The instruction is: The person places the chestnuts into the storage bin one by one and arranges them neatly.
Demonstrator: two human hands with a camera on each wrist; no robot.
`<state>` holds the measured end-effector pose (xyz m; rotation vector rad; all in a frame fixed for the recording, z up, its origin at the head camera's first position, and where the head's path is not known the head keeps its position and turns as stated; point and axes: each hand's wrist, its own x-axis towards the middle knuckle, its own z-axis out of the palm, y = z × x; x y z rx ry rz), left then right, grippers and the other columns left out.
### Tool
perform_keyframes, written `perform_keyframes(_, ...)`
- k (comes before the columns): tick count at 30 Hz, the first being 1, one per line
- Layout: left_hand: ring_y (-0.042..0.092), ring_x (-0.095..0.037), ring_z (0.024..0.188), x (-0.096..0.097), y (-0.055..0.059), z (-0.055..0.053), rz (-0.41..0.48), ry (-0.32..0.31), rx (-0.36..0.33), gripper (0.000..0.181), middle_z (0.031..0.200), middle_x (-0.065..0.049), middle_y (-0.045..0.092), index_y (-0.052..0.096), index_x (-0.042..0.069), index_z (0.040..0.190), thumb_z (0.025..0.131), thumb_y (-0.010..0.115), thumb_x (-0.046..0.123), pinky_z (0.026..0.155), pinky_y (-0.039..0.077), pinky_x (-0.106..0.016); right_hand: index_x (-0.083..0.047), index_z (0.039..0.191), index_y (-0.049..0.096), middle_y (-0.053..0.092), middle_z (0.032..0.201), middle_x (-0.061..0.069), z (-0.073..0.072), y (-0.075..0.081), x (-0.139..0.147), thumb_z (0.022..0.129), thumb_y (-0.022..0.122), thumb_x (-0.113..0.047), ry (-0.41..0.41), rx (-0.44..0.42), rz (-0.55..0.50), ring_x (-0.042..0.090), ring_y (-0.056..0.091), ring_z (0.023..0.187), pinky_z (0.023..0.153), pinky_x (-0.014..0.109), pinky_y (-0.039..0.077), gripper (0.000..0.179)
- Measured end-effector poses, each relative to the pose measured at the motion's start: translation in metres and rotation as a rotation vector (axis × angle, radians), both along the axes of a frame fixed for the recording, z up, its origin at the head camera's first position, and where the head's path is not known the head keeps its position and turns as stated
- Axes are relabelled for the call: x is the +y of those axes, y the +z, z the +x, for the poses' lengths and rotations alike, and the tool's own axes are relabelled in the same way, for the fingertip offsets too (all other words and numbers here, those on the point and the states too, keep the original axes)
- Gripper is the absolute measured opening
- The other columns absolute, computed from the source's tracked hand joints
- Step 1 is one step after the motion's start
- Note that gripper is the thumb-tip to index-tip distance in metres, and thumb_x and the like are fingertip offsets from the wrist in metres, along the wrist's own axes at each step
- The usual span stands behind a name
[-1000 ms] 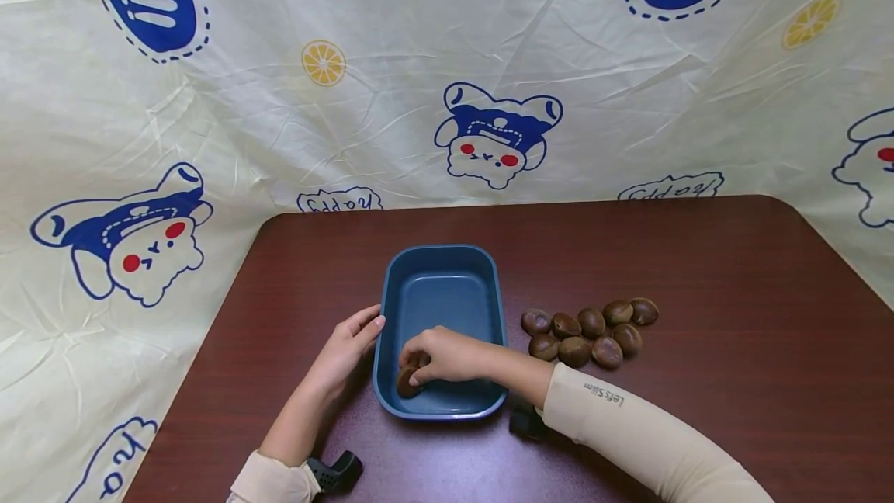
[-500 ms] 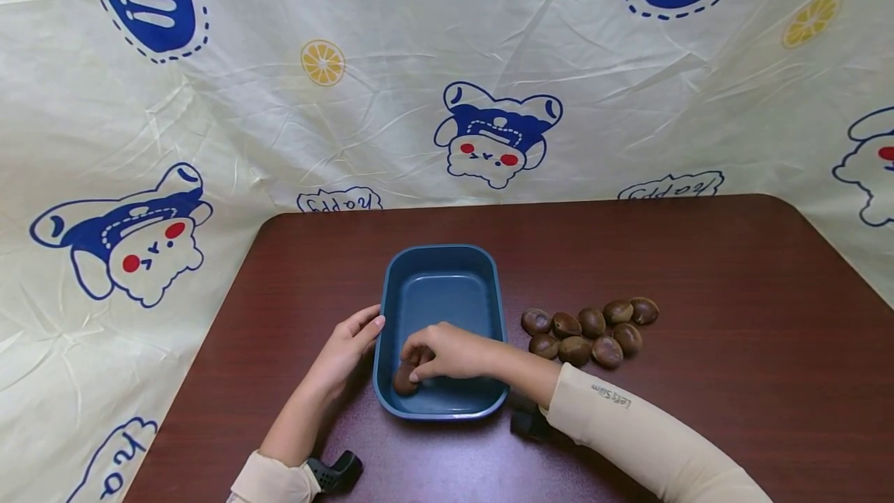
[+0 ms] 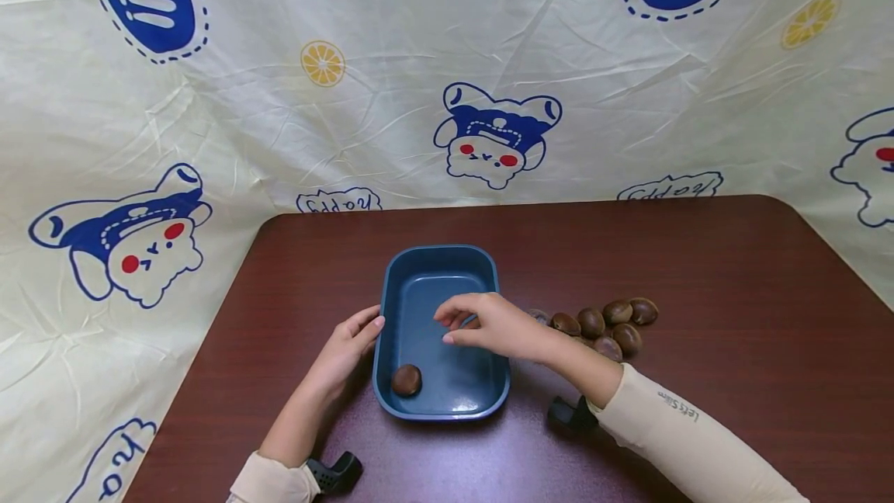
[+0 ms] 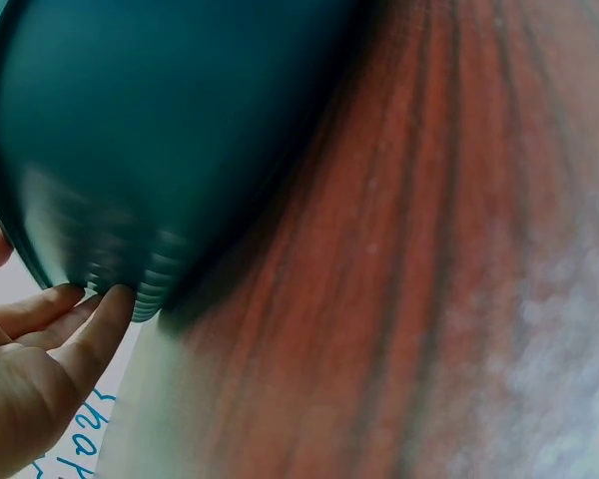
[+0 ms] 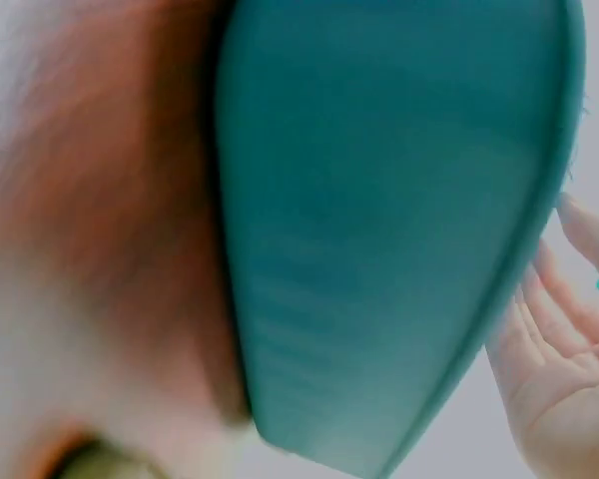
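A brown chestnut lies in the near left corner of the blue rectangular tray. My left hand rests against the tray's left side. In the left wrist view its straight fingers touch the outer wall, and the thumb is at the rim. Above the right side of the tray hovers my right hand, loosely bent and holding nothing. The right wrist view shows that hand's fingers beyond the tray wall. Several more chestnuts sit right of the tray, some partly hidden by my right wrist.
The tray stands on a dark red-brown table. Behind it hangs a white printed cloth. Black wrist devices are worn below both hands.
My right hand has let go of the chestnut in the tray's near left corner and moved up and to the right. My left hand has stayed in place.
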<state>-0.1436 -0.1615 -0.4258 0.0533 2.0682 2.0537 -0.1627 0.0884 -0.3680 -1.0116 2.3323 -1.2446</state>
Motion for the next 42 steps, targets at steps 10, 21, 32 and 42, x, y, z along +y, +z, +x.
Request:
perform_keyframes(10,0.050,-0.027,0.108,-0.001,0.002,-0.001,0.005,-0.004,0.002,0.041,0.125,-0.022,0.047,0.041,-0.005,0.129,0.094,0.048,0.016,0.093,0.038,-0.037,-0.008,0.111,0.058,0.061,0.103,0.002,0.001,0.015,0.055,0.083,0.064,-0.018,-0.175,0.142,0.013,0.012,0.057,0.089,0.078,0.028,0.048,0.030)
perform_keyframes(21,0.049,-0.029,0.109,-0.001,0.002,-0.001,0.013,-0.011,0.009,0.042,0.126,-0.023,0.047,0.041,-0.006,0.129,0.094,0.048,0.016,0.094,0.037,-0.040,-0.012,0.111,0.058,0.061,0.102,-0.001,0.009,0.005,0.124,0.084,0.064,-0.019,-0.368,0.207,0.060,0.011,0.058,0.089,0.077,0.033,0.048,0.029)
perform_keyframes(32,0.050,-0.029,0.109,-0.001,0.000,-0.001,0.012,-0.008,0.012,0.042,0.125,-0.023,0.047,0.041,-0.006,0.129,0.094,0.048,0.017,0.093,0.038,-0.038,-0.007,0.110,0.058,0.061,0.105,0.010,0.024,-0.016,0.172,0.086,0.062,-0.023,-0.507,0.185,0.175,0.022,0.060,0.089,0.068,0.029,0.049,0.030)
perform_keyframes(42,0.051,-0.028,0.108,-0.001,-0.001,0.000,0.004,-0.010,0.006,0.042,0.125,-0.022,0.047,0.041,-0.005,0.129,0.094,0.048,0.018,0.093,0.038,-0.037,-0.005,0.103,0.060,0.062,0.096,0.008,0.031,-0.034,0.195,0.082,0.067,-0.020,-0.520,0.157,0.262,0.023,0.060,0.084,0.067,0.032,0.047,0.027)
